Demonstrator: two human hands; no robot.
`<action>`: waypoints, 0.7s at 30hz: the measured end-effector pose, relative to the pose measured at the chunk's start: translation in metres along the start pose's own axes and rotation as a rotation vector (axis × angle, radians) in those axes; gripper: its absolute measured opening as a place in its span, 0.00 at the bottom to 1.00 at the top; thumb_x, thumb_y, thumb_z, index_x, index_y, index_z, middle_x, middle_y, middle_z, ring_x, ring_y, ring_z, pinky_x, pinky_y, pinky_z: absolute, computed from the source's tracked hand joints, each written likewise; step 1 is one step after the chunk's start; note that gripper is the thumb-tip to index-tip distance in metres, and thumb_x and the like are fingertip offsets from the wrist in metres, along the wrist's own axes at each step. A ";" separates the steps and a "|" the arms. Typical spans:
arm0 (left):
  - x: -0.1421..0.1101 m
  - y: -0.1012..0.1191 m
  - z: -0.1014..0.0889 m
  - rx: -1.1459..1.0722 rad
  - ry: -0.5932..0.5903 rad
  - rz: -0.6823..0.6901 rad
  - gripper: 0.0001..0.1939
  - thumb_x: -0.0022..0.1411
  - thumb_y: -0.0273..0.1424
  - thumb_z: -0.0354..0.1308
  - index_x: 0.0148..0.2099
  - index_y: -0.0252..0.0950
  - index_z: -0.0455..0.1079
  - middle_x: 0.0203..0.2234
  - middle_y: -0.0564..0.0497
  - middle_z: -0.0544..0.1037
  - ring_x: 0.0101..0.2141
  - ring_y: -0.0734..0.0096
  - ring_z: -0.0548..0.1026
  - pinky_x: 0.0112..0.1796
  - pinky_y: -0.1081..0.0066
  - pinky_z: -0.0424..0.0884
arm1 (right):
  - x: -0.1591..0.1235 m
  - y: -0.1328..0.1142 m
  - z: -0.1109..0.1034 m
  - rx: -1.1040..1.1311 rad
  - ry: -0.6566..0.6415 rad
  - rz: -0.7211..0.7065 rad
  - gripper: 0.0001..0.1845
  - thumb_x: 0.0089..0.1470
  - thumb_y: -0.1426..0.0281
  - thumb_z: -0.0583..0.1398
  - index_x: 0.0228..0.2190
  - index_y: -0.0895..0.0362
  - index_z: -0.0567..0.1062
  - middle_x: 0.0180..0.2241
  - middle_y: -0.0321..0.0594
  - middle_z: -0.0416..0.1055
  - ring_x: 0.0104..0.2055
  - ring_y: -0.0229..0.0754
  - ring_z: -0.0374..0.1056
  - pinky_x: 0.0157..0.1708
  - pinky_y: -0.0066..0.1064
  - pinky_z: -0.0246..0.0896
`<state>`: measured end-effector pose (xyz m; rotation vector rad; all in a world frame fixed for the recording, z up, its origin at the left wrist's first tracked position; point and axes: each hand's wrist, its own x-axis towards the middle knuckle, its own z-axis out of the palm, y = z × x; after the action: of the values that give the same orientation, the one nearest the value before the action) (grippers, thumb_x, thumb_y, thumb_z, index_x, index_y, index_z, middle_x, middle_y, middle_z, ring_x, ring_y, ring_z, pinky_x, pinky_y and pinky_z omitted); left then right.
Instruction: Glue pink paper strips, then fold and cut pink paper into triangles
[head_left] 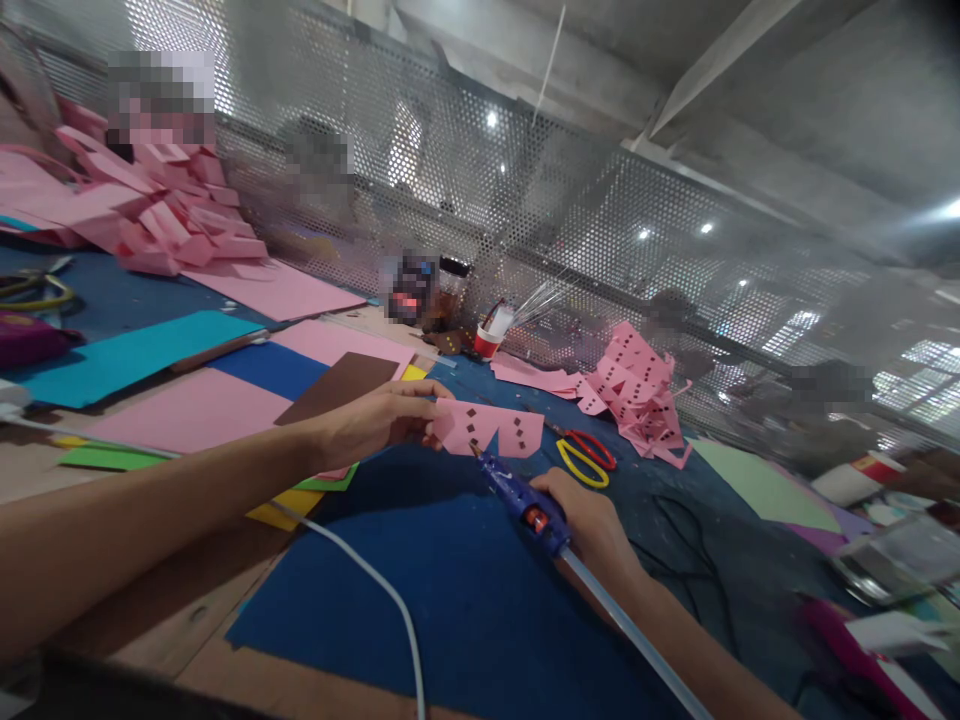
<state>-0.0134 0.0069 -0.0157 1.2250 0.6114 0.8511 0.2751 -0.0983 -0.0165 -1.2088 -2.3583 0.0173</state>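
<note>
My left hand (397, 418) pinches the left end of a pink foam strip (517, 440) that has small dark squares on it and a notch in its lower edge. Closed around a purple glue gun (517, 497) is my right hand (581, 505). The gun's nozzle points at the strip's lower edge, near one dark square; whether it touches I cannot tell. A long clear glue stick (630, 630) sticks out of the gun's rear. Scissors with red and yellow handles (583, 468) lie just beyond my right hand.
Beneath my hands lies a dark blue sheet (420, 600), with a white cable (375, 577) to its left. Coloured foam sheets (180, 410) cover the left side. Pink cut pieces (634, 390) are heaped at the back right. A paper cup (489, 340) stands by the mesh screen (555, 190).
</note>
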 end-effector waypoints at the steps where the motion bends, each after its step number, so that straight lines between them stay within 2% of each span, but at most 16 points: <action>1: 0.000 0.001 0.000 -0.002 0.005 0.000 0.09 0.58 0.30 0.66 0.41 0.35 0.73 0.27 0.52 0.75 0.29 0.70 0.75 0.36 0.69 0.70 | 0.000 0.000 0.000 0.005 0.003 -0.005 0.13 0.53 0.77 0.57 0.41 0.53 0.71 0.35 0.35 0.73 0.33 0.39 0.70 0.31 0.27 0.56; 9: 0.001 0.000 -0.001 -0.004 0.004 0.004 0.09 0.58 0.30 0.66 0.41 0.35 0.73 0.27 0.53 0.75 0.29 0.71 0.74 0.37 0.69 0.70 | 0.000 0.006 0.002 -0.007 0.068 0.007 0.13 0.54 0.78 0.58 0.40 0.53 0.71 0.35 0.35 0.74 0.34 0.39 0.72 0.33 0.26 0.58; 21: -0.001 0.002 0.001 -0.010 0.010 0.000 0.09 0.58 0.29 0.66 0.40 0.34 0.72 0.27 0.52 0.74 0.29 0.71 0.74 0.36 0.69 0.70 | -0.001 0.006 0.004 -0.039 0.054 0.028 0.14 0.52 0.78 0.57 0.41 0.54 0.72 0.34 0.36 0.75 0.32 0.40 0.72 0.32 0.26 0.59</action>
<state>-0.0131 0.0058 -0.0130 1.2124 0.6146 0.8597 0.2787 -0.0944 -0.0221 -1.2453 -2.3045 -0.0514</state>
